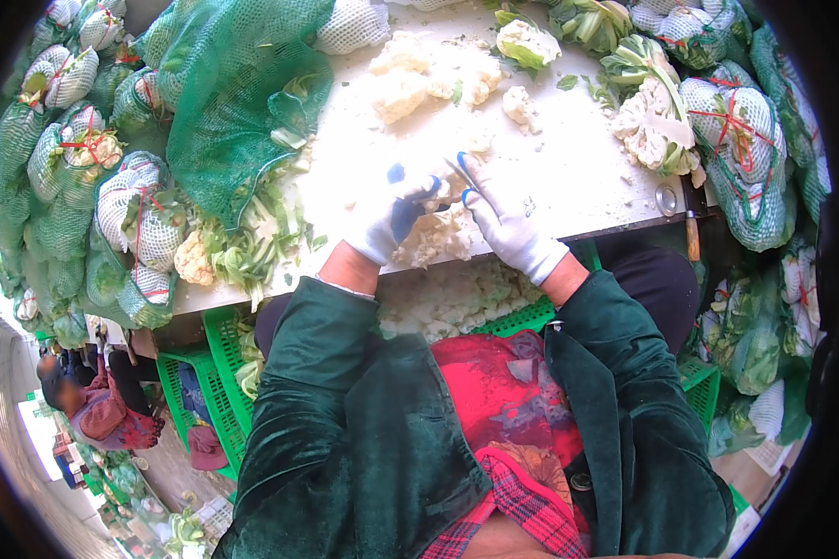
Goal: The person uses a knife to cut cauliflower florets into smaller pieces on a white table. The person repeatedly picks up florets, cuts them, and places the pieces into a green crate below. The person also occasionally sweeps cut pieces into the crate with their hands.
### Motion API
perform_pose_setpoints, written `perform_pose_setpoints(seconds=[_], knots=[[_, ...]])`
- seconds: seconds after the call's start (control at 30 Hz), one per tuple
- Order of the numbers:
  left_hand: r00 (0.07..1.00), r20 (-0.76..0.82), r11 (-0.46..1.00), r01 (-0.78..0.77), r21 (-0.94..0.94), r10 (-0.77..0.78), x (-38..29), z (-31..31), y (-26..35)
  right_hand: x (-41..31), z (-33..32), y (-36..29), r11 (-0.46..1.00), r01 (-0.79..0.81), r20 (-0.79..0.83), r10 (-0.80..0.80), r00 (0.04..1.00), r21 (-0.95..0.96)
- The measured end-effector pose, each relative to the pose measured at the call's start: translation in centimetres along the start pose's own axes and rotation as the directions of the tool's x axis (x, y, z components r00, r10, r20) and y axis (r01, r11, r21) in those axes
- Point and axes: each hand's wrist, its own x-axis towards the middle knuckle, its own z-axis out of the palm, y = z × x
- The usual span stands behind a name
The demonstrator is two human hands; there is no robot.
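Observation:
Both hands wear white knit gloves with blue-coated fingers. My left hand is closed around a small cauliflower piece above the table's near edge. My right hand, just to its right, holds a pair of scissors or a small blade, whose tip points up and left; glare hides its exact shape. Cut cauliflower florets lie below and between the hands at the edge. Farther up the white table are a larger heap of florets and a separate floret.
Mesh bags of cauliflower crowd the left, others the right. Leaf trimmings lie at left. A wooden-handled knife hangs at the right edge. Below the edge, a green crate holds florets. A co-worker sits at far left.

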Motion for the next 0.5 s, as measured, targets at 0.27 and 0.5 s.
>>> perform_pose_setpoints(seconds=[0.27,0.5], knots=[[0.994,-0.110,0.998,0.007,-0.070,-0.015,-0.4,0.7,-0.6,-0.6,0.1,0.2,0.990,0.048,0.144,-0.029,0.989,-0.131],[0.992,-0.096,0.995,-0.079,0.053,0.084,-0.5,2.7,-0.9,0.5,0.8,0.3,0.942,-0.099,0.299,0.200,0.933,-0.322]])
